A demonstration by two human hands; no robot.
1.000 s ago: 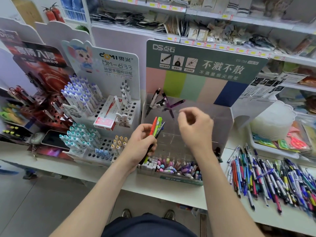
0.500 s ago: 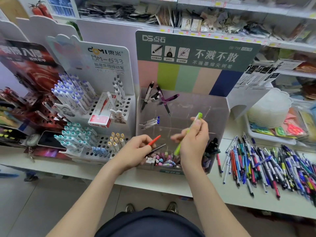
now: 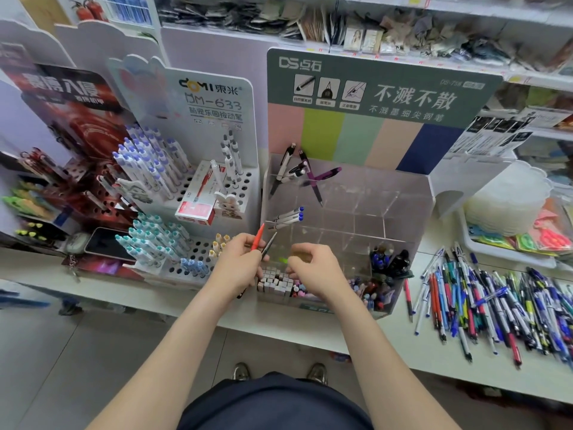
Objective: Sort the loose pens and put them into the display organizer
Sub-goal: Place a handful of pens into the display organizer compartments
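Your left hand (image 3: 240,266) sits just in front of the left front corner of the clear display organizer (image 3: 406,197). Its fingers (image 3: 248,246) are curled round two pens, a red pen (image 3: 258,236) and a dark grey pen (image 3: 269,245). Both slant up and to the right out of your grip, with their upper ends a little apart.

Your right hand (image 3: 316,271) is close beside the left one, over the organizer's front row, with the fingers bent down and inward. A sliver of a lime-green pen (image 3: 283,260) shows just left of those fingertips, inside the organizer. I cannot tell whether you are pinching it or it stands free.

In the organizer's back-left compartment, black-and-white pens (image 3: 286,164) and purple pens (image 3: 324,174) lean across one another. The compartment in front of that holds white pens with blue ends (image 3: 288,216). Dark blue and black pens (image 3: 384,259) fill a compartment at the front right. Small grey square-ended pieces (image 3: 274,282) are packed into the front row under your hands.

The loose pens (image 3: 496,305) lie in a spread heap on the white bench (image 3: 279,327), to the right of the organizer and well apart from both hands. On the organizer's left stands a white DOMI pen stand (image 3: 217,97), with a red box (image 3: 198,200) lying on its holes.
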